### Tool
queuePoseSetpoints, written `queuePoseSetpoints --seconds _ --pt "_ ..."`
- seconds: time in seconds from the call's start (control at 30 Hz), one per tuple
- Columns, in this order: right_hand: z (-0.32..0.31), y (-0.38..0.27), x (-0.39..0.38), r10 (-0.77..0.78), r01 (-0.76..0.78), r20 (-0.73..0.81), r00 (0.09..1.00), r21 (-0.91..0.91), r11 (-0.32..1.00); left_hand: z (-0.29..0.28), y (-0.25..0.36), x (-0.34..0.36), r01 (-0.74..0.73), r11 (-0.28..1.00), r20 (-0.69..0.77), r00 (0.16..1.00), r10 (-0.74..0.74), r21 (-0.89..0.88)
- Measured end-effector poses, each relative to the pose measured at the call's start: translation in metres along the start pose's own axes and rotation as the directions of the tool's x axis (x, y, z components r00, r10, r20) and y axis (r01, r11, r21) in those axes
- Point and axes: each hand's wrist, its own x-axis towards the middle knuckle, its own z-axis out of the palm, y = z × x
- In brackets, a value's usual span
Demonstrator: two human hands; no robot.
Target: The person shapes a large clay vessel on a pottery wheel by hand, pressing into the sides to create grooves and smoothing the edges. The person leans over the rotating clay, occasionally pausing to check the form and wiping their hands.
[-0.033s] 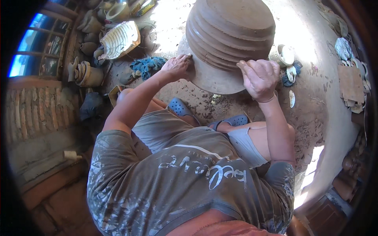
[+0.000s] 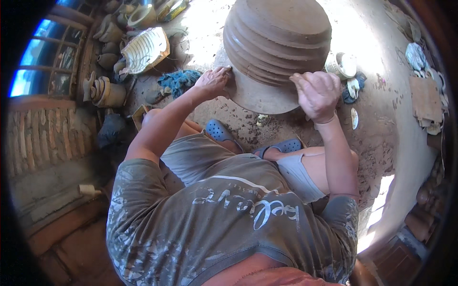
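A large brown clay pot (image 2: 276, 45) with stacked ridges round its side and a flat top stands on a round board (image 2: 260, 97) in front of me. My left hand (image 2: 213, 82) is closed at the board's left edge, its fingertips on the rim. At the lower right of the pot, my right hand (image 2: 318, 95) is closed with curled fingers, the tips against or very near the lowest ridge. Whatever may be inside those fingers is hidden.
Clay crumbs (image 2: 250, 126) litter the floor near my blue clogs (image 2: 286, 145). Left lie a blue-green cloth (image 2: 179, 82), a ribbed white piece (image 2: 145, 50) and several pots (image 2: 109, 93). A whitish bucket (image 2: 344, 66) stands right of the pot; brown boards (image 2: 426, 102) lie farther right.
The two pictures are almost alike. My right hand sits very slightly farther right of the pot, and the whole view has shifted a little.
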Motion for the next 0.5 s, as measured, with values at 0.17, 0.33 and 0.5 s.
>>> queuePoseSetpoints --seconds 0.17,0.33,0.5 --pt "-0.006 0.034 -0.043 0.679 -0.613 -0.053 0.732 0.383 0.691 0.005 0.013 -0.004 0.036 0.997 0.017 0.999 -0.037 0.074" --pt "0.012 0.0 -0.041 0.84 -0.726 0.256 0.479 0.653 0.216 0.017 0.055 -0.006 0.081 0.984 0.003 0.997 -0.083 0.158" --pt "0.025 -0.052 -0.015 0.853 -0.773 0.203 0.481 0.557 0.303 0.044 0.113 -0.005 0.065 0.993 -0.2 0.979 -0.045 0.097"
